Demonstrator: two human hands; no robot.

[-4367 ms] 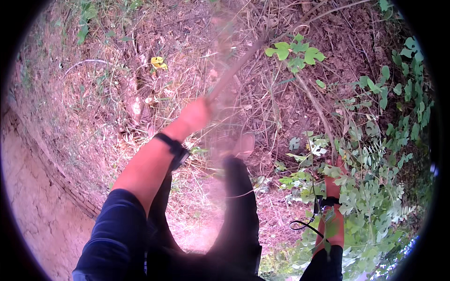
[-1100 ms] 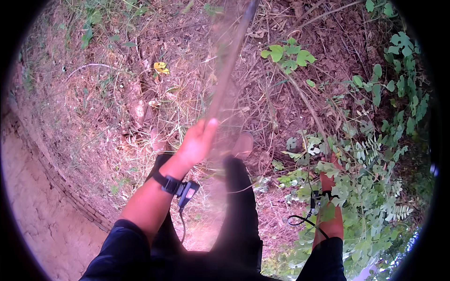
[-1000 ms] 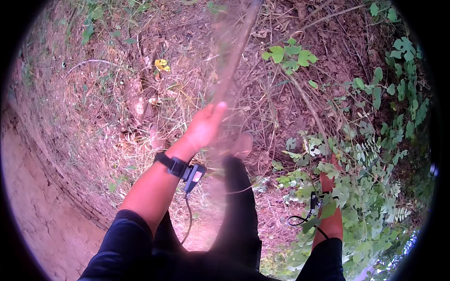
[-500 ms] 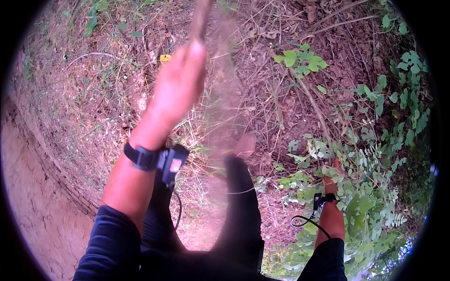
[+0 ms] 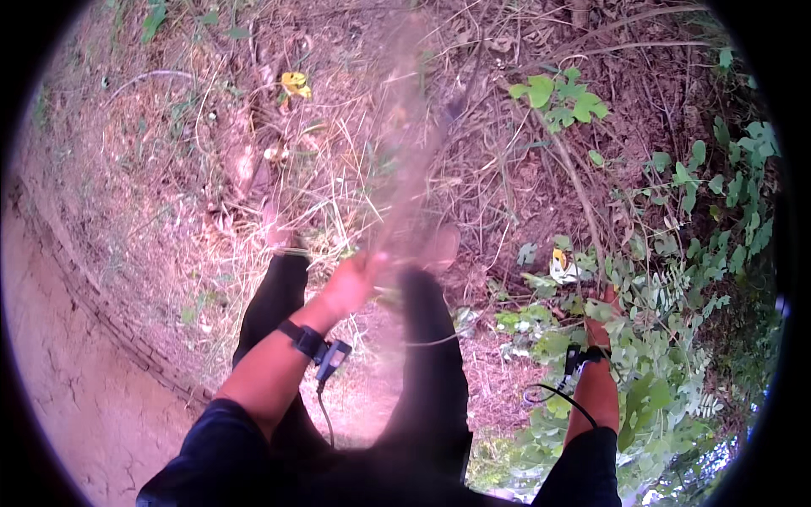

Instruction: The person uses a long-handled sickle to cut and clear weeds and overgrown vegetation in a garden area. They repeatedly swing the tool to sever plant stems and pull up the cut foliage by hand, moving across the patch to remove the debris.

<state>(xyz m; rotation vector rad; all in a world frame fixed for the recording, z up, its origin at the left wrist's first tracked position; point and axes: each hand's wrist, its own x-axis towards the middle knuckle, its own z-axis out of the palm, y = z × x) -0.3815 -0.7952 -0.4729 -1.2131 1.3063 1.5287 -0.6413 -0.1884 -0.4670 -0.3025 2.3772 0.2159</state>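
Note:
In front of my legs, my left hand (image 5: pixel 348 286) is closed around the pale wooden handle (image 5: pixel 411 186) of a long tool. The handle slants up and to the right, smeared by motion. A thin dark part (image 5: pixel 457 108) shows near its far end, too blurred to tell its kind. At the right, my right hand (image 5: pixel 604 306) is closed low on a thin woody stem (image 5: pixel 576 184), which runs up and leftward. Leaves partly cover its fingers. Both wrists carry strapped devices with cables.
Leafy green vines (image 5: pixel 667 338) crowd the right side around my right arm. Dry grass and twigs litter the reddish ground. A leafy sprig (image 5: pixel 564 97) stands ahead, and a yellow leaf (image 5: pixel 296 84) lies upper left. Bare cracked earth (image 5: pixel 93 372) borders the left. My feet are just ahead.
My left hand has come down and toward my body with the tool, whose handle now tilts to the right. My right hand stays on the stem.

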